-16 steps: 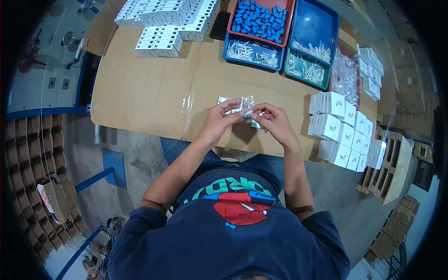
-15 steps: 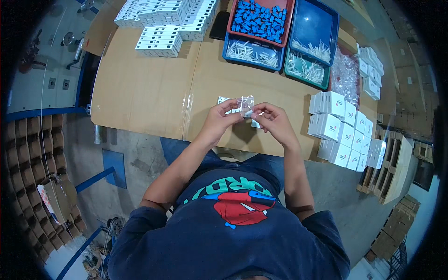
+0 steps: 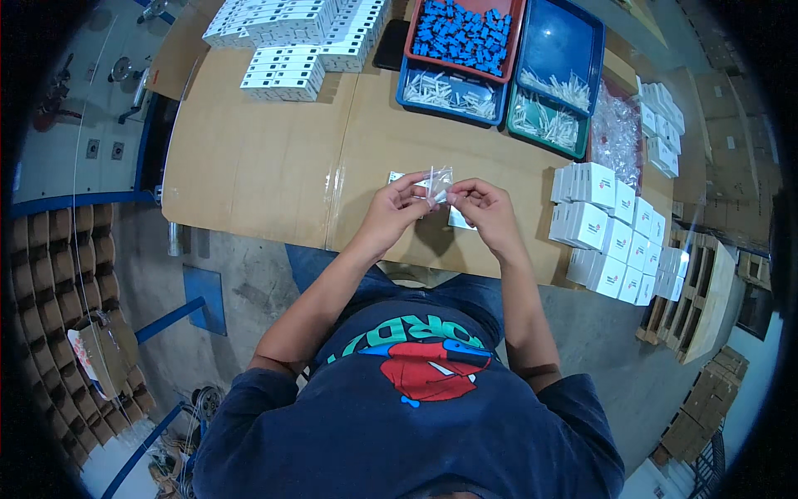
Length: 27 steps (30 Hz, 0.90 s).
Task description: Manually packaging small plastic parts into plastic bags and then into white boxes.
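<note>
Brown cardboard [image 3: 258, 158] covers your table, and its front edge runs between your lap and your hands, with both forearms crossing over it. Your widest stretch for moving is to the left, out to the curved left edge. On the right you've got a shorter strip before the stacked white boxes [image 3: 619, 237], which crowd that front corner. Ahead, the cardboard runs up to a blue tray [image 3: 401, 93] of thin white sticks and a green tray [image 3: 544, 150] of similar ones.

Small clear plastic bag [image 3: 442, 175] is up between your hands, just above the surface, with a little white piece at its lower end. Your left hand [image 3: 389, 218] is partly curled, thumb and fingertips pinching the bag's left side. Your right hand [image 3: 492, 218] is nearly closed, thumb and index pinched at the bag's right edge; can't tell if they've got the white piece too. Flat white item [image 3: 459, 219] sits beneath your right fingers.

Further off: red tray [image 3: 410, 40] of blue parts, white blocks [image 3: 283, 71] stacked far left, concrete floor [image 3: 249, 287] below, wooden pallet [image 3: 700, 303] off to the right.
</note>
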Tool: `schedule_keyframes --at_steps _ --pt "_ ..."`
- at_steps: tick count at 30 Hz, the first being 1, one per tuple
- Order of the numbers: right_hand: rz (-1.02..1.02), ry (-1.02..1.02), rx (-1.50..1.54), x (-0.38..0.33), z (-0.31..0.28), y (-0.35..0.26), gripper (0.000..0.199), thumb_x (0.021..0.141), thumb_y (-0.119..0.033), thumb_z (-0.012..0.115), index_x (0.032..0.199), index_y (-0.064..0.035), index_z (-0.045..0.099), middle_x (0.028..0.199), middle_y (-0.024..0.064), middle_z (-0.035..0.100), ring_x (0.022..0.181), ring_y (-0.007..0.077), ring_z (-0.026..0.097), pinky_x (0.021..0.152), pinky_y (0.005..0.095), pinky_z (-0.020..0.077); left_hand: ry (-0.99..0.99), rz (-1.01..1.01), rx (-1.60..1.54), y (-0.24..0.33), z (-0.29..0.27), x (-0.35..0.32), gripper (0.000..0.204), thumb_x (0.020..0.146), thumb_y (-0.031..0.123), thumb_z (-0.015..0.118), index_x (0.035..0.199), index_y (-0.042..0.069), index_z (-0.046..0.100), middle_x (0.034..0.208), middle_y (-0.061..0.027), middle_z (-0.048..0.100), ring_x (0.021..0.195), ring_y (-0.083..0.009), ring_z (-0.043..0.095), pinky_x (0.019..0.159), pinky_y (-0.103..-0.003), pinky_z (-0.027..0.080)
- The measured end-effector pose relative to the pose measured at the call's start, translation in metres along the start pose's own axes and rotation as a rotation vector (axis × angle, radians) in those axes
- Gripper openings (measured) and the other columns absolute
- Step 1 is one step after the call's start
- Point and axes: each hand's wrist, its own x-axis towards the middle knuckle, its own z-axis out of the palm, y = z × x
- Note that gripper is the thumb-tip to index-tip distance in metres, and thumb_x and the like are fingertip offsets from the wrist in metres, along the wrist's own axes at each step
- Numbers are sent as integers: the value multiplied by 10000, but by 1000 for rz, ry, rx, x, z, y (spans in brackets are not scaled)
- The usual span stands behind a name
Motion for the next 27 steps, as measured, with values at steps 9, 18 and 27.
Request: schedule_keyframes --at_steps 9,18,27 --pt "4 14 16 -1 4 -1 188 909 -60 741 1088 -18 702 894 -25 678 762 17 584 627 180 429 35 3 -7 0 0 1 465 961 49 670 1397 -19 521 1134 -127 702 1018 -193 697 908 -311 551" --pt "-51 67 62 2 10 6 164 896 -46 741 1053 -28 693 867 -26 663 665 10 525 542 177 371 55 13 -4 1 4 0 421 949 35 677 1347 -30 556 1118 -112 705 1021 -187 697 916 -310 550" --pt "-56 110 74 1 13 4 119 906 -65 739 1012 -44 689 778 -42 640 613 12 487 521 182 347 43 24 29 -2 0 3 423 946 11 666 1348 -41 543 1142 -107 693 1031 -179 690 934 -303 542"
